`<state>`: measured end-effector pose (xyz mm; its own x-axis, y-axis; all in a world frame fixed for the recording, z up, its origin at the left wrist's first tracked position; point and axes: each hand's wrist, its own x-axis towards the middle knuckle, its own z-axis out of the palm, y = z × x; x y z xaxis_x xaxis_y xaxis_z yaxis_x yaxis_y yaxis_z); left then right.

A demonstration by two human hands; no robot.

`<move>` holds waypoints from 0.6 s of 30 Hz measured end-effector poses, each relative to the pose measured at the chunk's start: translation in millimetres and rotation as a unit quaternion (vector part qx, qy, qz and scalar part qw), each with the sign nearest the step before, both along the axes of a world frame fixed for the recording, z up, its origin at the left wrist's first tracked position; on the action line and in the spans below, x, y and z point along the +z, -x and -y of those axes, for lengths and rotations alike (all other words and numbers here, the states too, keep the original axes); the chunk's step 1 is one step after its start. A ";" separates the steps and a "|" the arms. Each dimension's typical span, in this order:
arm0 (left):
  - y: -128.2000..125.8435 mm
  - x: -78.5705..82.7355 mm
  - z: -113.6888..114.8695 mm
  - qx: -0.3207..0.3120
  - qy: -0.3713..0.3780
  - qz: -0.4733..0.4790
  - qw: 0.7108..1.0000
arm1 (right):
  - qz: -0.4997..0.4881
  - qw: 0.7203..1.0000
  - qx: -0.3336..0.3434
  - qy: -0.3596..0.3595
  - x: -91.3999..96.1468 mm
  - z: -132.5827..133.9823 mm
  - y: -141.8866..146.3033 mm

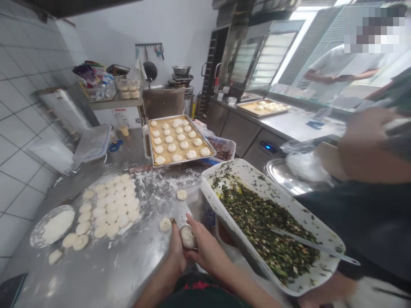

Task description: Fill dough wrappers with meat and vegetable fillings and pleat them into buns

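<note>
Both my hands meet low in the middle of the view around one dough bun (188, 236). My left hand (177, 250) cups it from the left and my right hand (205, 248) closes on it from the right, fingers pinching its top. A finished bun (165, 224) lies on the steel table just left of my hands, and another bun (181, 194) lies farther back. A white tub of chopped green filling (221, 201) with a spatula (313, 245) in it sits right beside my right hand.
Several flat dough pieces (112, 205) lie on the floured table (96, 273) at left, beside a flour plate (54, 224). A tray of shaped buns (177, 140) stands at the back. A person in dark clothing (369, 214) stands close on the right, and another person (340, 70) stands behind.
</note>
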<state>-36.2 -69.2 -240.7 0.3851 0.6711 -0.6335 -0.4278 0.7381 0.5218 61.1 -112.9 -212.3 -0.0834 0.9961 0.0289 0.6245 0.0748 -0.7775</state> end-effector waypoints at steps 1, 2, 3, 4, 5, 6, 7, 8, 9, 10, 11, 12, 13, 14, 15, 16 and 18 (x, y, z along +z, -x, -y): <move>3.1 -1.3 -1.8 0.001 -0.008 0.000 1.000 | -0.006 1.000 -0.001 -0.005 -1.9 -2.1 2.6; 5.9 -2.8 -3.6 0.000 -0.014 0.000 1.000 | -0.010 1.000 -0.003 -0.011 -3.7 -3.9 5.1; 8.3 -4.4 -5.4 -0.003 -0.019 0.001 1.000 | -0.015 1.000 -0.005 -0.016 -5.6 -5.6 7.5; 10.5 -5.8 -7.5 -0.007 -0.023 0.004 1.000 | -0.020 1.000 -0.005 -0.022 -7.6 -7.2 9.7; 12.5 -7.0 -9.8 -0.014 -0.026 0.009 1.000 | -0.027 0.999 -0.004 -0.027 -10.0 -9.0 11.5; 14.6 -7.8 -12.5 -0.022 -0.026 0.012 0.999 | -0.035 0.999 -0.003 -0.033 -13.0 -11.1 12.7; 16.8 -8.2 -15.5 -0.031 -0.026 0.013 0.999 | -0.042 0.998 -0.002 -0.040 -16.7 -13.9 13.4; 19.4 -8.4 -18.8 -0.036 -0.024 0.010 0.999 | -0.049 0.998 -0.003 -0.047 -21.3 -17.5 13.6; 22.5 -8.3 -22.2 -0.037 -0.019 -0.001 0.999 | -0.054 0.997 -0.006 -0.055 -26.9 -22.1 13.1; 26.2 -8.3 -25.8 -0.034 -0.015 -0.016 0.999 | -0.057 0.996 -0.013 -0.060 -33.5 -27.8 12.3; 30.8 -8.4 -29.2 -0.030 -0.012 -0.032 0.999 | -0.056 0.996 -0.022 -0.064 -40.9 -34.6 11.2; 36.1 -8.9 -32.4 -0.024 -0.009 -0.049 0.998 | -0.053 0.996 -0.032 -0.065 -49.0 -42.2 10.0; 42.2 -9.9 -35.3 -0.017 -0.007 -0.065 0.998 | -0.045 0.996 -0.045 -0.063 -57.5 -50.5 8.9; 48.9 -11.4 -37.9 -0.009 -0.007 -0.079 0.997 | -0.035 0.996 -0.058 -0.057 -66.4 -59.1 8.0; 56.0 -13.5 -40.0 -0.001 -0.009 -0.089 0.996 | -0.025 0.996 -0.072 -0.051 -75.3 -67.5 7.3; 63.3 -16.1 -41.8 0.008 -0.010 -0.098 0.995 | -0.013 0.995 -0.087 -0.042 -84.0 -75.4 6.9; 77.4 -22.3 -44.4 0.027 -0.006 -0.118 0.993 | 0.012 0.994 -0.110 -0.021 -99.6 -87.9 6.4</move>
<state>-113.5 -24.8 -263.0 0.1906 0.6947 -0.6936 -0.3323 0.7104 0.6203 54.7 -25.0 -311.9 0.1347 0.9884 0.0707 0.6482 -0.0339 -0.7607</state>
